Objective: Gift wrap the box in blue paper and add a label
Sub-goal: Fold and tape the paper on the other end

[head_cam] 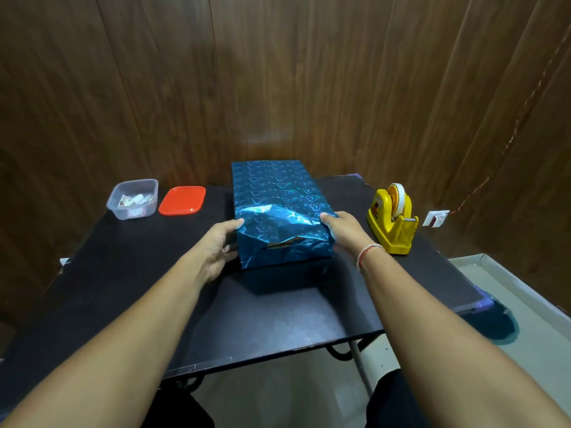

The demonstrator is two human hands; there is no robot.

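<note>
Dark wood panelling backs a black desk (129,273), where a box (279,208) wrapped in shiny blue paper printed with small hearts lies at the centre. Its long axis runs straight away from me toward the wall, one short end facing me and the far end reaching the back edge of the desk. At the near end the paper is loosely folded and creased, and a narrow gap in the folds shows a strip of the box underneath. No writing can be read on the paper. My left hand (217,247) is at the near left corner of the box, fingers mostly straight along its side and the thumb touching the top edge. My right hand (343,231) is at the near right corner, fingers curled down over the paper at that edge, with a pale thread band round the wrist; how tightly it grips I cannot tell. The two hands are apart, one on each side of the box. To the left, near the wall, a clear plastic tub (133,199) holds small paper pieces whose print is too small to read, and its red lid (182,200) lies flat just beside it. To the right stands a yellow tape dispenser (391,219) with a roll of tape mounted on it; a sticker on its side is too blurred to make out.
</note>
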